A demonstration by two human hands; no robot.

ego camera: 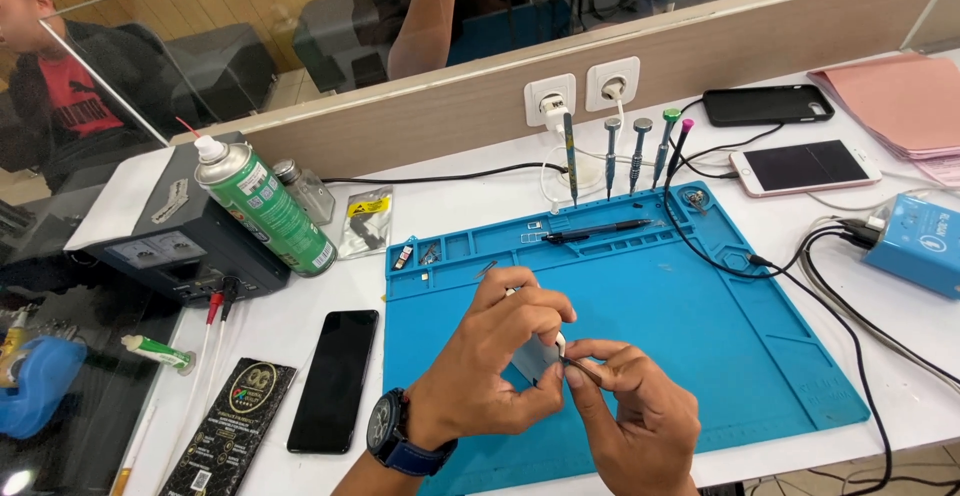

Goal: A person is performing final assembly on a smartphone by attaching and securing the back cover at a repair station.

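Two hands over blue mat (700, 326), left hand (480, 356) fingers pinching small grey part (535, 358), right hand (635, 406) fingers gripping thin tool (583, 369)

green spray can (266, 206), black phone (334, 379), screwdrivers (625, 154), pink folders (905, 96)

Both hands meet over the near part of a work mat (700, 336) on a table (450, 196). The left hand (490, 361) and right hand (630, 406) pinch a small flat part (535, 356) between their fingertips (560, 356). Left of the fingers, off the mat, lies a phone (333, 379), with a flat packet (230, 426) further left. Beyond the fingers, on the mat's far edge, lies a pen-like tool (595, 230); behind it a row of screwdrivers (625, 151) stands before two wall sockets (582, 91). Far left and beyond stands a tilted spray can (265, 206) beside a box-shaped device (175, 236). Right of the fingers and beyond, two more phones (805, 166) lie off the mat, one behind the other, with cables (830, 306) trailing along the mat's right side.
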